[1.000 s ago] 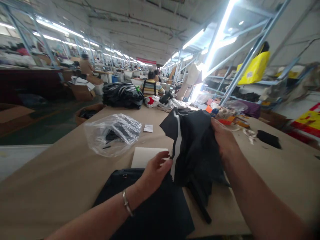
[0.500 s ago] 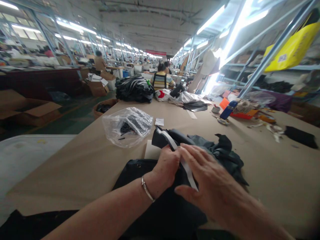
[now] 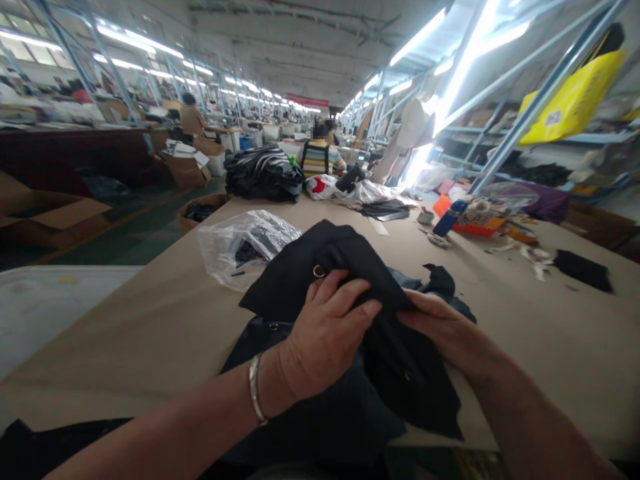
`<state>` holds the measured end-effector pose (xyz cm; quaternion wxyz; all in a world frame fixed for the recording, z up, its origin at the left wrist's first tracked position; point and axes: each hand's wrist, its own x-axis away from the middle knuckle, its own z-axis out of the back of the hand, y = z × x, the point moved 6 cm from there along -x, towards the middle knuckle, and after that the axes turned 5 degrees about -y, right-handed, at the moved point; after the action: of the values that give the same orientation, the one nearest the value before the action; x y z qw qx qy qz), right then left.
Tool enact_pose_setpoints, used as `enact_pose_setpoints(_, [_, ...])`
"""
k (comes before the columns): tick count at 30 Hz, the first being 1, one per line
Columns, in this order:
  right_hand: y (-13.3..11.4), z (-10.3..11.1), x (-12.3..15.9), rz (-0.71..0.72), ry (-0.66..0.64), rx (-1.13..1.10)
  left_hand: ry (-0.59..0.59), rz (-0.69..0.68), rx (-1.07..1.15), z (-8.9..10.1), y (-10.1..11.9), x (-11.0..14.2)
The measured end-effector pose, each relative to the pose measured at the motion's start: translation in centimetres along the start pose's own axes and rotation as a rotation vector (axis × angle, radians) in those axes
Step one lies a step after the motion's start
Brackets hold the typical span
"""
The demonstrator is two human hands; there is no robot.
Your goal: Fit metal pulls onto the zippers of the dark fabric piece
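A black fabric piece (image 3: 295, 267) with a gold-coloured ring (image 3: 319, 271) and a strap-like strip is held up over the table. My left hand (image 3: 325, 340) has its fingers curled onto this piece, just below the ring. At the piece's right edge, my right hand (image 3: 443, 327) pinches the fabric between thumb and fingers. Beneath lies another dark fabric piece (image 3: 320, 420) with a small eyelet (image 3: 273, 327) near its top edge. Crumpled dark fabric (image 3: 443, 280) shows partly behind my right hand.
A clear plastic bag (image 3: 220, 250) of small black parts lies behind the held piece. Farther back sits a pile of black pieces (image 3: 263, 175). A blue object (image 3: 450, 219) and an orange tray (image 3: 483, 230) stand on the right. A person (image 3: 320, 157) sits beyond the table (image 3: 165, 320).
The held fabric has been turned and spread, so its ring side shows and the white strip is out of sight. My right hand has moved from beside my left hand to the fabric's right edge.
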<state>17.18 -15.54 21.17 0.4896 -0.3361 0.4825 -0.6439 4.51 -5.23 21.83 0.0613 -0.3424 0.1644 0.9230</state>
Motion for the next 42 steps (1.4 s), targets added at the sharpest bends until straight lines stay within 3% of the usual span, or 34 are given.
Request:
enact_pose_setpoints(3, [0.4, -0.3, 0.5, -0.109, -0.035, -0.294, -0.164, -0.031, -0.208, 0.4, 0.3, 0.2])
enact_pose_setpoints(7, [1.1, -1.3, 0.4, -0.223, -0.146, -0.451, -0.353, -0.022, -0.262, 1.1, 1.1, -0.1])
enact_pose_setpoints(11, [0.9, -2.2, -0.9, -0.155, -0.308, -0.330, -0.507, 0.070, -0.239, 1.2, 0.6, -0.2])
enact_pose_setpoints(14, [0.6, -2.5, -2.0, -0.049, -0.392, -0.139, -0.537, 0.084, -0.230, 0.9, -0.1, 0.0])
enact_pose_setpoints(17, [0.4, -2.3, -2.4, -0.047, -0.471, 0.019, -0.565, 0.055, -0.168, 0.6, -0.6, 0.2])
enact_pose_setpoints(19, [-0.8, -1.4, -2.3, -0.022, -0.389, 0.221, -0.584, 0.083, -0.138, 0.8, -1.1, 0.1])
enact_pose_setpoints(22, [-5.6, 0.8, -0.7, 0.185, 0.107, 0.707, -0.559, 0.192, -0.117, 1.8, -2.0, -0.3])
enact_pose_setpoints(23, [-7.4, 0.6, 0.4, 0.288, 0.241, 0.836, -0.547, 0.231, -0.101, 2.2, -2.3, -0.6])
enact_pose_setpoints(24, [-8.8, -0.1, 1.4, 0.386, 0.295, 0.928, -0.536, 0.264, -0.082, 2.5, -2.5, -0.8])
enact_pose_setpoints(26, [-9.8, -2.7, 2.6, 0.538, 0.196, 1.011, -0.518, 0.314, -0.053, 3.1, -2.7, -1.4])
enact_pose_setpoints(29, [-8.4, -5.3, 3.0, 0.624, 0.077, 1.056, -0.507, 0.295, -0.035, 3.5, -2.4, -2.1])
enact_pose_setpoints(34, [-6.2, -4.9, 3.1, 0.723, 0.293, 1.250, -0.484, 0.171, 0.011, 4.3, -0.9, -1.7])
enact_pose_setpoints(38, [-5.8, -4.7, 4.1, 0.659, 0.249, 1.178, -0.495, 0.141, 0.107, 6.0, 0.8, -0.3])
enact_pose_setpoints(42, [-6.1, -4.6, 5.7, 0.485, 0.092, 0.920, -0.648, 0.295, 0.279, 7.3, 1.7, 1.8])
